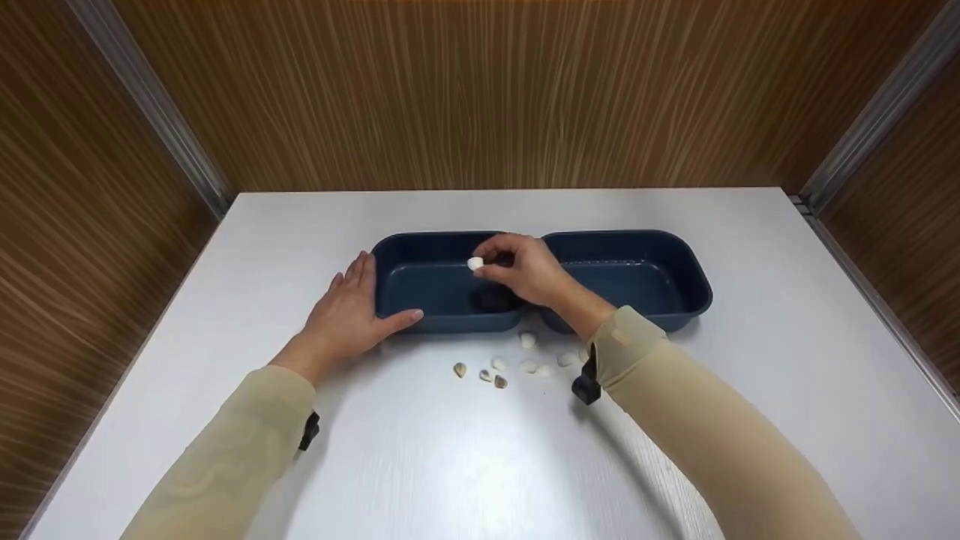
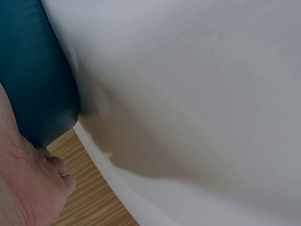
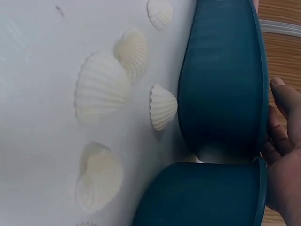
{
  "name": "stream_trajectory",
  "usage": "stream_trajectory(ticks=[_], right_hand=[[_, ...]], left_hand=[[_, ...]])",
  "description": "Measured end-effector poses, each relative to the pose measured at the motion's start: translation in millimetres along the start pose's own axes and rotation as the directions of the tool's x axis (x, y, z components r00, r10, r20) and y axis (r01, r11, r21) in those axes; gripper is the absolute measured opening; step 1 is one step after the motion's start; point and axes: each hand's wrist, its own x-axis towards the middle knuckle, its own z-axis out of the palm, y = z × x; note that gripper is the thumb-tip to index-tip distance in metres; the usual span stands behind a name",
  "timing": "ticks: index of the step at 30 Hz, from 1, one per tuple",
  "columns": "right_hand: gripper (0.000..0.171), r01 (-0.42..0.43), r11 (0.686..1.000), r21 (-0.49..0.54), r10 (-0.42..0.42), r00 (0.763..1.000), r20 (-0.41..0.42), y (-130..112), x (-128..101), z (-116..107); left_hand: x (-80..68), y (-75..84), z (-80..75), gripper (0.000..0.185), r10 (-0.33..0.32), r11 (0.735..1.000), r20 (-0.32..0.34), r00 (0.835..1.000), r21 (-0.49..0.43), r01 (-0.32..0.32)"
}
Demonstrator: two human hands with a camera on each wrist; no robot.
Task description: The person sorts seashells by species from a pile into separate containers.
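My right hand (image 1: 529, 270) is over the left dark blue bin (image 1: 450, 324), pinching a small white seashell (image 1: 475, 263) between thumb and fingers. The left hand (image 1: 341, 311) rests against that bin's left end, its fingers straight along the side and its thumb reaching over the front rim. In the left wrist view, part of the left hand (image 2: 33, 188) shows beside the bin's wall (image 2: 42, 80). On the table before the bins lie several ribbed white seashells (image 3: 101, 89), one close to a bin wall, and a few small brownish shells (image 1: 460, 370).
A second dark blue bin (image 1: 679, 319) stands to the right, its end close beside the left bin. Both are on a white table (image 1: 450, 465). Wood-grain panels (image 1: 480, 97) with metal corner strips (image 1: 885, 105) rise at the back and sides.
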Motion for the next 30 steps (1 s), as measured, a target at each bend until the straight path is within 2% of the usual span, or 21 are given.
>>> stream_trajectory(ticks=[10,17,30], right_hand=[[0.035,0.008,1.000,-0.019,-0.008,1.000,-0.012,0.1,-1.7,0.2],[0.035,0.040,0.999,0.020,-0.039,0.999,-0.035,-8.6,-10.2,-12.8],[0.036,0.106,0.992,0.067,-0.102,0.993,-0.058,-26.5,-54.2,-53.2]], left_hand=[[1.2,-0.7,0.0,0.137,-0.007,1.000,0.013,1.000,0.003,0.007],[-0.2,0.0,-0.7,0.136,0.005,1.000,0.001,1.000,0.013,-0.005],[-1.1,-2.4,-1.9,0.135,0.020,1.000,-0.009,1.000,0.011,-0.019]])
